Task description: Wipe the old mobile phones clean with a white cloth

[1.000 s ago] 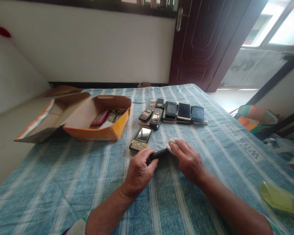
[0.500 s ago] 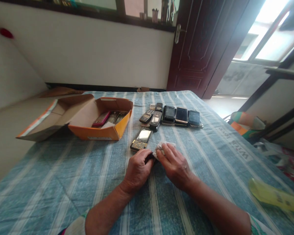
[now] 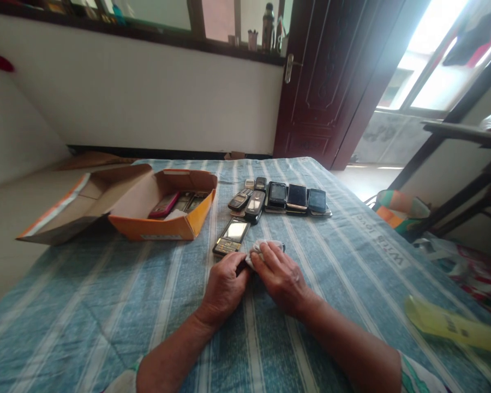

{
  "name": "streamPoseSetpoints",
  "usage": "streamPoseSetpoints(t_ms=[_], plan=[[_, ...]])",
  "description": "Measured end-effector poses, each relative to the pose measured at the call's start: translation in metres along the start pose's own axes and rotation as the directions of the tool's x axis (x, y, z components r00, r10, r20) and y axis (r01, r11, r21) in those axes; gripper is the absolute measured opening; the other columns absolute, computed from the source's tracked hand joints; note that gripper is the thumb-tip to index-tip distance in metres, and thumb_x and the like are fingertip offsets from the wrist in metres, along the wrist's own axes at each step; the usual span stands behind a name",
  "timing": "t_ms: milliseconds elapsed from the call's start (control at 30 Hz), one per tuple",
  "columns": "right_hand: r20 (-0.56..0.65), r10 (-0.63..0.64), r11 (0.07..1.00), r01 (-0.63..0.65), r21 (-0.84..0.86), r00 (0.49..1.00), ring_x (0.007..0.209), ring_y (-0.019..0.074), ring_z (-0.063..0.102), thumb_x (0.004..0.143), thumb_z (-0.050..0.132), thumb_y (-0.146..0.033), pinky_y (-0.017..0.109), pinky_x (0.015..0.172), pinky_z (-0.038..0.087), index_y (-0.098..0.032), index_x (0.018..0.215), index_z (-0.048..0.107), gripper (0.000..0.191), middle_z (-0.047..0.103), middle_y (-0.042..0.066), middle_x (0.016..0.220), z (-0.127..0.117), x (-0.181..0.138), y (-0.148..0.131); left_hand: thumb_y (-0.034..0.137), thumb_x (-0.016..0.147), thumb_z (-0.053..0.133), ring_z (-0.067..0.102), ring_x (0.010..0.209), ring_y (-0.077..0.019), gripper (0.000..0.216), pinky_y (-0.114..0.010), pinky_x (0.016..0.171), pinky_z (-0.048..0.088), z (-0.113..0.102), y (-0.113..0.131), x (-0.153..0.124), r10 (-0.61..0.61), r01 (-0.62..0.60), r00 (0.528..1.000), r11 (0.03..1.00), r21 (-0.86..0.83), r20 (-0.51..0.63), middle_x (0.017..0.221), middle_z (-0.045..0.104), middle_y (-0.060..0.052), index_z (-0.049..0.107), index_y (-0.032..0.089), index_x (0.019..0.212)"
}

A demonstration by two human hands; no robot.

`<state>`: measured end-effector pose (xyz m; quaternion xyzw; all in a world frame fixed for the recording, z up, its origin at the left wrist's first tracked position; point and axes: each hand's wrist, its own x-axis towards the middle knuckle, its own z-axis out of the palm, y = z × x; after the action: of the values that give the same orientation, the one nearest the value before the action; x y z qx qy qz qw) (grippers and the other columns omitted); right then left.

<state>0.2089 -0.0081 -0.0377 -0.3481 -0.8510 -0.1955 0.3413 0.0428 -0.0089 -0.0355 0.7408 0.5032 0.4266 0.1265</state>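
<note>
The head view has, at left, an open orange cardboard box [image 3: 151, 229] with a glossy pink phone [image 3: 165, 206] inside. The left hand [image 3: 226, 286] is closed around one end of a slim black object [image 3: 283, 248], near a black-and-gold keypad phone [image 3: 232, 236] lying flat. The right hand [image 3: 281, 281], fingers bent, holds a crumpled white cloth [image 3: 263, 245] over that object, above the blue striped tablecloth [image 3: 172, 322]. Beyond, dark rectangular touchscreen phones [image 3: 297, 197] form a row; far right lies a translucent yellow plastic piece [image 3: 450, 323].

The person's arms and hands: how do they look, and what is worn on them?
The left hand and right hand are bare, without gloves; no watch or bracelet shows. The forearms are uncovered up to pale sleeves near the lower edge; the right sleeve has green markings.
</note>
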Motion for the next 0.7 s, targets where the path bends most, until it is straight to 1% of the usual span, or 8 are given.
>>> streamPoseSetpoints(t_ms=[167,300,400,467,533,600,700], plan=[[0.025,0.121,0.992,-0.122,0.015,0.992,0.11,0.0259,0.057,0.096,0.042,-0.014,0.037,0.091,0.052,-0.009,0.112,0.063,0.027,0.064,0.016,0.11,-0.001,-0.002,0.019,0.016,0.077,0.061,0.065,0.068,-0.0157,0.006,-0.025,0.064,0.05,0.001,0.0,0.0,-0.006,0.006,1.0,1.0,0.007,-0.004,0.076,0.067,-0.002,0.066,0.016,0.081],[0.047,0.229,0.972,-0.231,0.041,0.972,0.103,0.0224,0.059,0.097,0.038,-0.014,0.034,0.087,0.053,-0.014,0.113,0.063,0.03,0.064,0.012,0.104,-0.003,-0.006,0.033,0.014,0.075,0.063,0.063,0.065,-0.0152,0.007,-0.024,0.061,0.049,0.002,0.0,-0.001,-0.014,0.014,1.0,1.0,0.01,-0.003,0.073,0.066,-0.002,0.066,0.015,0.081],[0.042,0.262,0.964,-0.263,0.042,0.964,0.1,0.0219,0.06,0.097,0.038,-0.013,0.034,0.084,0.054,-0.015,0.115,0.062,0.03,0.065,0.011,0.103,-0.003,-0.009,0.036,0.014,0.075,0.063,0.062,0.063,-0.0148,0.006,-0.024,0.06,0.049,0.002,0.0,-0.001,-0.022,0.022,1.0,1.0,0.0,-0.003,0.073,0.065,-0.002,0.066,0.016,0.081],[0.007,0.241,0.97,-0.241,0.04,0.971,0.103,0.0233,0.059,0.097,0.04,-0.015,0.035,0.085,0.054,-0.014,0.115,0.062,0.029,0.065,0.013,0.106,-0.004,-0.009,0.032,0.014,0.076,0.062,0.063,0.064,-0.0148,0.006,-0.024,0.061,0.049,0.001,0.001,-0.001,-0.025,0.025,1.0,1.0,-0.007,0.0,0.073,0.065,-0.002,0.066,0.016,0.081],[-0.017,0.171,0.985,-0.17,0.031,0.985,0.11,0.0256,0.057,0.097,0.043,-0.016,0.036,0.087,0.053,-0.013,0.116,0.062,0.027,0.063,0.015,0.112,-0.006,-0.007,0.024,0.014,0.077,0.061,0.063,0.066,-0.0152,0.008,-0.024,0.063,0.049,0.0,0.001,-0.001,-0.026,0.026,1.0,1.0,-0.016,0.002,0.075,0.066,-0.002,0.066,0.016,0.082],[-0.007,0.078,0.997,-0.078,0.022,0.997,0.115,0.0278,0.055,0.096,0.044,-0.015,0.038,0.087,0.054,-0.014,0.117,0.062,0.028,0.06,0.017,0.118,-0.009,-0.004,0.014,0.013,0.077,0.06,0.064,0.068,-0.0155,0.009,-0.025,0.064,0.049,0.0,0.002,-0.001,-0.023,0.023,1.0,0.999,-0.023,0.006,0.077,0.067,-0.003,0.066,0.016,0.083],[0.007,-0.015,0.999,0.014,0.03,1.0,0.118,0.0301,0.053,0.096,0.044,-0.016,0.039,0.084,0.055,-0.013,0.113,0.064,0.026,0.061,0.019,0.117,-0.011,0.001,0.001,0.012,0.077,0.058,0.064,0.07,-0.0156,0.01,-0.024,0.065,0.049,-0.001,0.002,-0.001,-0.012,0.012,1.0,1.0,-0.023,0.006,0.078,0.067,-0.003,0.066,0.016,0.082]])
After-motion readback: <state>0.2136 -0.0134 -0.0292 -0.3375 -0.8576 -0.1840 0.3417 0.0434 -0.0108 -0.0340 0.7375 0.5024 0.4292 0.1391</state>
